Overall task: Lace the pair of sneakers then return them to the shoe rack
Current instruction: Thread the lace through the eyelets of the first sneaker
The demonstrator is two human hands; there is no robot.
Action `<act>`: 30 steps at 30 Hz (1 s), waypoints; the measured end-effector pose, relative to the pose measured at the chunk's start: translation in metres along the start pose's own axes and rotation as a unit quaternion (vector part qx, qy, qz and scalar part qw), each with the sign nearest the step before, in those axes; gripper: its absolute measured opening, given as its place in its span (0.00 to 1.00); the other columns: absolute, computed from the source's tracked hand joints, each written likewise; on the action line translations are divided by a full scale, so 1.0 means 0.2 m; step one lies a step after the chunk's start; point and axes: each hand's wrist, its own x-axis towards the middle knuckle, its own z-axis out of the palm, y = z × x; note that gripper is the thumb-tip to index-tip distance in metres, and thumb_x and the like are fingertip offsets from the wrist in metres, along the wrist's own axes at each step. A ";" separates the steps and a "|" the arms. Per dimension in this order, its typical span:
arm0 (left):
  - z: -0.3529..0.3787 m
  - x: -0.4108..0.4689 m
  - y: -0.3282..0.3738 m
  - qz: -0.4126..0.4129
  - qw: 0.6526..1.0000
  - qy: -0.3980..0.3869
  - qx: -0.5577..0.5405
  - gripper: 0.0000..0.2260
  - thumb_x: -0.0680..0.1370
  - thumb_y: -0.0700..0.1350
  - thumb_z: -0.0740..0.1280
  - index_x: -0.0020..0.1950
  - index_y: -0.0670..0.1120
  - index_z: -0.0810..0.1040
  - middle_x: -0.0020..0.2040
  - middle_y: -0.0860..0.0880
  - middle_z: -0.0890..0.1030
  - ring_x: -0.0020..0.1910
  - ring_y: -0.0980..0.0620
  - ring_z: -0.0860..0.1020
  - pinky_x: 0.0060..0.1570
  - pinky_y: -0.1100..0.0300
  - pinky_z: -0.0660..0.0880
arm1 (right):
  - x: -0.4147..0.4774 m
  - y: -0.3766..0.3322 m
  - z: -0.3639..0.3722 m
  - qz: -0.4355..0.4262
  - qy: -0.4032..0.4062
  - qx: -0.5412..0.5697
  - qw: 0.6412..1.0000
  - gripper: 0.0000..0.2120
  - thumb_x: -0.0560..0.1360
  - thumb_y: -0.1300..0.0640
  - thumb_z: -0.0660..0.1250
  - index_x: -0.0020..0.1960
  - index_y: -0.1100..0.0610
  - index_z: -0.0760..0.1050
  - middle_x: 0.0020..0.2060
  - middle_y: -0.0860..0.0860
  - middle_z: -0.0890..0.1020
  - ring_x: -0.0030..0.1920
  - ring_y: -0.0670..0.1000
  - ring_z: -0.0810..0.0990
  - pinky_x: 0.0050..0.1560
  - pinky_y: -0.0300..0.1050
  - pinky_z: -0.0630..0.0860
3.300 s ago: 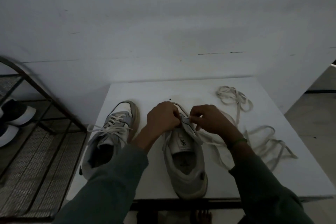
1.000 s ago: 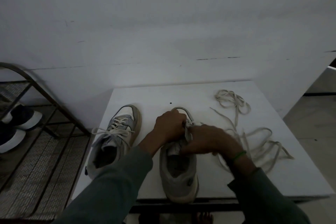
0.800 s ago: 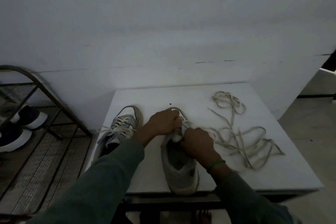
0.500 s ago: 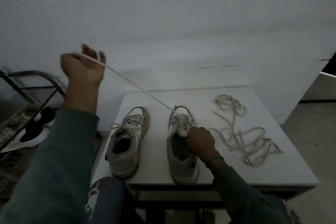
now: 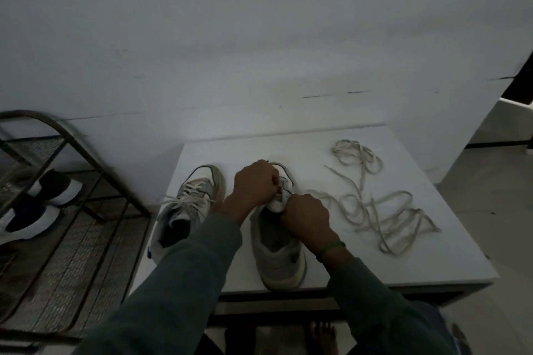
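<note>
Two grey sneakers stand side by side on a small white table (image 5: 317, 153), toes toward the wall. The left sneaker (image 5: 189, 207) is laced, its lace ends hanging loose. Over the right sneaker (image 5: 278, 256) both my hands work at the eyelets. My left hand (image 5: 255, 184) is curled over the toe end and pinches the lace. My right hand (image 5: 305, 215) grips the white tongue. The eyelets lie hidden under my fingers. A long cream shoelace (image 5: 372, 204) trails in loose loops to the right of that shoe.
A dark metal shoe rack (image 5: 72, 228) stands on the floor to the left, with a pair of black and white shoes (image 5: 34, 204) on a shelf. A pale wall rises right behind the table. My bare foot (image 5: 323, 337) shows under the table's front edge.
My left hand, which had been raised high to the left pulling the lace taut, has come back down onto the right sneaker's toe. My right hand stays at the tongue.
</note>
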 end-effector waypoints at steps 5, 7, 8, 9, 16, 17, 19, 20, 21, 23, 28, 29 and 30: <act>0.00 0.04 -0.01 -0.019 0.995 0.052 -0.086 0.05 0.76 0.42 0.61 0.46 0.44 0.77 0.48 0.44 0.79 0.46 0.44 0.77 0.43 0.56 0.73 | 0.01 0.00 0.01 0.007 -0.005 0.000 1.000 0.12 0.80 0.54 0.56 0.39 0.56 0.70 0.51 0.56 0.80 0.51 0.54 0.79 0.42 0.41 0.67; -0.04 0.04 -0.08 -0.170 0.902 0.193 -0.346 0.06 0.77 0.37 0.58 0.45 0.43 0.73 0.43 0.42 0.80 0.39 0.46 0.76 0.33 0.59 0.70 | 0.01 0.00 0.01 0.011 -0.010 0.002 1.000 0.10 0.79 0.54 0.58 0.49 0.59 0.75 0.53 0.56 0.80 0.53 0.55 0.78 0.45 0.42 0.69; -0.09 0.04 -0.11 -0.261 0.809 0.253 -0.463 0.07 0.79 0.37 0.55 0.46 0.42 0.72 0.40 0.42 0.79 0.33 0.47 0.74 0.27 0.61 0.67 | 0.01 -0.01 0.02 0.010 -0.011 0.000 1.000 0.11 0.79 0.55 0.58 0.52 0.60 0.75 0.53 0.56 0.80 0.53 0.54 0.78 0.48 0.43 0.71; -0.15 0.03 -0.16 -0.316 0.716 0.299 -0.546 0.08 0.80 0.38 0.54 0.48 0.41 0.72 0.38 0.43 0.78 0.29 0.48 0.72 0.24 0.63 0.66 | 0.02 -0.01 0.02 0.010 -0.014 0.000 1.000 0.11 0.79 0.55 0.58 0.53 0.60 0.75 0.53 0.56 0.80 0.54 0.54 0.78 0.49 0.43 0.71; -0.29 0.01 -0.19 -0.190 0.676 0.387 -0.597 0.12 0.80 0.38 0.54 0.39 0.49 0.68 0.35 0.46 0.76 0.29 0.51 0.69 0.30 0.59 0.66 | 0.01 -0.02 0.00 0.036 -0.032 0.010 0.999 0.11 0.78 0.55 0.60 0.54 0.60 0.74 0.55 0.56 0.78 0.55 0.56 0.77 0.51 0.45 0.72; -0.33 0.00 -0.17 -0.186 0.657 0.403 -0.610 0.12 0.80 0.37 0.53 0.39 0.48 0.68 0.34 0.46 0.75 0.27 0.52 0.68 0.27 0.61 0.65 | 0.01 -0.02 0.00 0.035 -0.031 0.010 0.999 0.11 0.78 0.55 0.59 0.54 0.60 0.74 0.55 0.56 0.78 0.55 0.55 0.77 0.51 0.45 0.72; -0.45 0.00 -0.18 -0.203 0.555 0.455 -0.666 0.12 0.80 0.35 0.52 0.40 0.47 0.66 0.31 0.47 0.72 0.22 0.53 0.65 0.21 0.66 0.60 | 0.01 -0.01 0.00 0.033 -0.031 0.009 0.999 0.11 0.78 0.55 0.59 0.55 0.60 0.74 0.55 0.56 0.78 0.55 0.55 0.77 0.51 0.44 0.72; -0.49 0.00 -0.20 -0.211 0.519 0.469 -0.683 0.12 0.79 0.34 0.51 0.40 0.47 0.65 0.31 0.47 0.71 0.21 0.54 0.63 0.20 0.67 0.58 | 0.01 -0.01 0.00 0.032 -0.033 0.006 0.999 0.11 0.78 0.55 0.59 0.55 0.60 0.74 0.55 0.56 0.78 0.55 0.55 0.77 0.50 0.45 0.72; -0.53 -0.01 -0.21 -0.208 0.517 0.470 -0.684 0.12 0.78 0.33 0.51 0.40 0.47 0.66 0.31 0.47 0.72 0.21 0.54 0.63 0.20 0.67 0.58 | 0.01 -0.02 0.00 0.031 -0.032 0.006 0.999 0.11 0.78 0.55 0.59 0.54 0.60 0.74 0.55 0.56 0.78 0.55 0.55 0.78 0.50 0.45 0.72; -0.56 -0.03 -0.21 -0.167 0.598 0.449 -0.643 0.12 0.77 0.32 0.53 0.40 0.47 0.67 0.32 0.47 0.74 0.24 0.53 0.67 0.23 0.64 0.61 | 0.02 -0.03 -0.01 0.034 -0.033 0.014 0.999 0.10 0.78 0.55 0.59 0.54 0.60 0.74 0.54 0.56 0.78 0.54 0.55 0.78 0.48 0.44 0.71; -0.53 0.01 -0.08 -0.077 0.910 0.261 -0.313 0.11 0.78 0.52 0.64 0.52 0.45 0.73 0.43 0.50 0.79 0.41 0.51 0.77 0.43 0.59 0.72 | 0.02 -0.03 -0.02 0.045 -0.041 0.024 0.998 0.10 0.78 0.56 0.59 0.53 0.60 0.75 0.54 0.56 0.79 0.53 0.56 0.78 0.49 0.44 0.72; -0.56 0.03 -0.03 -0.046 0.912 0.255 -0.317 0.11 0.77 0.51 0.66 0.54 0.46 0.73 0.44 0.51 0.79 0.42 0.52 0.77 0.44 0.59 0.72 | 0.01 -0.03 -0.02 0.040 -0.036 0.024 0.998 0.10 0.78 0.56 0.59 0.53 0.60 0.75 0.54 0.57 0.79 0.54 0.56 0.78 0.49 0.44 0.72; -0.59 0.05 0.02 -0.007 0.902 0.258 -0.346 0.10 0.76 0.48 0.67 0.55 0.46 0.73 0.43 0.51 0.78 0.41 0.53 0.76 0.43 0.59 0.72 | 0.02 -0.02 -0.02 0.039 -0.038 0.025 0.998 0.11 0.77 0.56 0.59 0.53 0.61 0.75 0.54 0.57 0.79 0.54 0.56 0.78 0.49 0.44 0.71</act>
